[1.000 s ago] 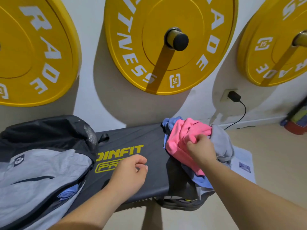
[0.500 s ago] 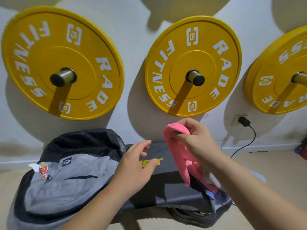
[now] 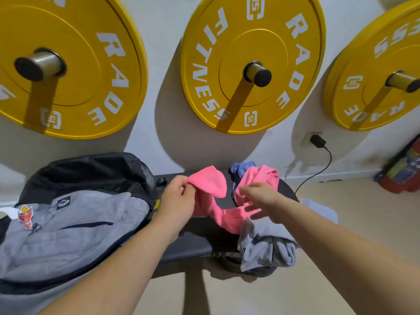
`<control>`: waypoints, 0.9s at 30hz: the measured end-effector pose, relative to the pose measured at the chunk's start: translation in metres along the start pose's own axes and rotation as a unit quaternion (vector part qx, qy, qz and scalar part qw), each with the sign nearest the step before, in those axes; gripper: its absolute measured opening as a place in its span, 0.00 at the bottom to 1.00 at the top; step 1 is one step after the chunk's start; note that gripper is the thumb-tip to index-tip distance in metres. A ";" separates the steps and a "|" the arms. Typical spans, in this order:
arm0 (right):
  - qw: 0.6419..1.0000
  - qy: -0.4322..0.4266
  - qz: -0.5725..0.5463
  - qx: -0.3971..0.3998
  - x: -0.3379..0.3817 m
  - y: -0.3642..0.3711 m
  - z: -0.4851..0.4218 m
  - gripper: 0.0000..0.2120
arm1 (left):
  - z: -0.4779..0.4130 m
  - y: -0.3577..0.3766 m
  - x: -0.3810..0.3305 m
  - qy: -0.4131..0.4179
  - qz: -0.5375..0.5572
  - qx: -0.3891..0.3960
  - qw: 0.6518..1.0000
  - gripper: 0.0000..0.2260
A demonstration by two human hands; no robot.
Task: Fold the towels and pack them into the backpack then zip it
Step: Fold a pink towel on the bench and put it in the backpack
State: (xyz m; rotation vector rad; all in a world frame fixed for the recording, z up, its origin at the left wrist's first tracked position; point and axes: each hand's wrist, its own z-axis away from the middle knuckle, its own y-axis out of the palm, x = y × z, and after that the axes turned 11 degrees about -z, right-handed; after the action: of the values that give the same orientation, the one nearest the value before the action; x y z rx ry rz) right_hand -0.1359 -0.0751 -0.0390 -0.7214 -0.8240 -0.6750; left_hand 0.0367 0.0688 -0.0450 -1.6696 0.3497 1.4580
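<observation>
Grey backpack (image 3: 68, 223) lies on the left of a black bench (image 3: 193, 244). Left hand (image 3: 177, 201) pinches a corner of the pink towel (image 3: 211, 194), raised mid-bench. Right hand (image 3: 261, 198) reaches along it, grip unclear. Best to find the matching corner and pull the edge taut before folding.

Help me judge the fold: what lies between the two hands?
In the head view, a pink towel sags between the left hand, which pinches its corner, and the right hand, above the black bench.
</observation>
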 end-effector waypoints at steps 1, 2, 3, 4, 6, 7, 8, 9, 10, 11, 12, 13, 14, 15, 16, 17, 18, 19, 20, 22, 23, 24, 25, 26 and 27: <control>0.997 0.029 0.070 -0.019 -0.020 -0.004 -0.013 0.15 | -0.005 0.004 0.001 -0.022 0.028 0.014 0.999 0.07; 0.991 0.048 0.124 -0.028 -0.038 -0.005 -0.023 0.19 | -0.010 0.009 0.003 -0.040 0.051 0.033 0.997 0.07; 0.985 0.051 0.162 -0.030 -0.056 -0.006 -0.032 0.23 | -0.013 0.013 0.003 -0.052 0.064 0.052 0.995 0.07; 0.976 0.038 0.214 -0.025 -0.070 -0.006 -0.041 0.26 | -0.016 0.018 0.004 -0.056 0.072 0.071 0.993 0.07; 0.924 -0.017 0.382 -0.021 -0.088 -0.009 -0.054 0.25 | -0.017 0.028 0.005 -0.033 0.059 0.112 0.991 0.05; 0.888 -0.051 0.455 -0.035 -0.091 -0.012 -0.055 0.23 | -0.016 0.031 0.006 -0.005 0.038 0.128 0.991 0.05; 0.873 -0.072 0.479 -0.059 -0.091 -0.015 -0.056 0.21 | -0.016 0.032 0.009 0.038 0.003 0.145 0.989 0.05; 0.867 -0.085 0.484 -0.086 -0.090 -0.019 -0.057 0.19 | -0.018 0.033 0.014 0.093 -0.061 0.161 0.981 0.05; 0.862 -0.102 0.482 -0.119 -0.089 -0.024 -0.059 0.19 | -0.022 0.032 0.019 0.147 -0.151 0.175 0.962 0.04; 0.857 -0.121 0.476 -0.154 -0.087 -0.030 -0.061 0.20 | -0.024 0.030 0.021 0.188 -0.257 0.181 0.930 0.03; 0.856 -0.144 0.459 -0.190 -0.085 -0.034 -0.062 0.21 | -0.025 0.026 0.020 0.207 -0.354 0.172 0.895 0.03; 0.857 -0.169 0.436 -0.219 -0.084 -0.038 -0.063 0.21 | -0.025 0.022 0.014 0.209 -0.426 0.147 0.868 0.03; 0.857 -0.198 0.412 -0.239 -0.082 -0.041 -0.064 0.19 | -0.023 0.018 0.006 0.206 -0.476 0.109 0.848 0.04; 0.857 -0.217 0.396 -0.248 -0.082 -0.042 -0.066 0.18 | -0.023 0.014 -0.001 0.199 -0.518 0.073 0.829 0.03; 0.857 -0.226 0.389 -0.253 -0.082 -0.043 -0.070 0.16 | -0.022 0.009 -0.008 0.188 -0.553 0.044 0.810 0.03; 0.857 -0.224 0.387 -0.258 -0.081 -0.045 -0.072 0.15 | -0.021 0.003 -0.015 0.174 -0.581 0.020 0.795 0.04; 0.860 -0.216 0.379 -0.263 -0.081 -0.046 -0.075 0.14 | -0.021 -0.005 -0.019 0.160 -0.601 0.001 0.783 0.06; 0.867 -0.204 0.367 -0.268 -0.080 -0.047 -0.075 0.14 | -0.022 -0.014 -0.019 0.149 -0.605 -0.020 0.782 0.07; 0.875 -0.184 0.357 -0.270 -0.080 -0.048 -0.076 0.15 | -0.023 -0.022 -0.015 0.140 -0.589 -0.037 0.795 0.07; 0.876 -0.132 0.382 -0.262 -0.077 -0.045 -0.077 0.21 | -0.018 -0.032 -0.003 0.135 -0.497 -0.037 0.857 0.04; 0.873 -0.109 0.407 -0.247 -0.074 -0.041 -0.076 0.24 | -0.013 -0.033 0.000 0.132 -0.438 -0.016 0.889 0.05; 0.871 -0.090 0.427 -0.228 -0.069 -0.034 -0.076 0.25 | -0.008 -0.033 0.001 0.131 -0.395 0.005 0.909 0.05; 0.872 -0.081 0.437 -0.205 -0.065 -0.026 -0.075 0.26 | -0.004 -0.033 0.001 0.137 -0.379 0.011 0.915 0.05; 0.874 -0.080 0.443 -0.185 -0.062 -0.018 -0.075 0.24 | -0.002 -0.034 -0.001 0.146 -0.390 -0.001 0.909 0.06; 0.874 -0.081 0.448 -0.169 -0.061 -0.012 -0.074 0.22 | -0.004 -0.037 -0.005 0.155 -0.414 -0.030 0.897 0.06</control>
State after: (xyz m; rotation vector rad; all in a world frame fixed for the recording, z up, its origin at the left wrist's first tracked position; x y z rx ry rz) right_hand -0.1462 -0.1248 -0.1214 -1.3681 -0.4308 0.0997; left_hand 0.0633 0.0862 -0.0256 -1.7760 -0.2381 0.5723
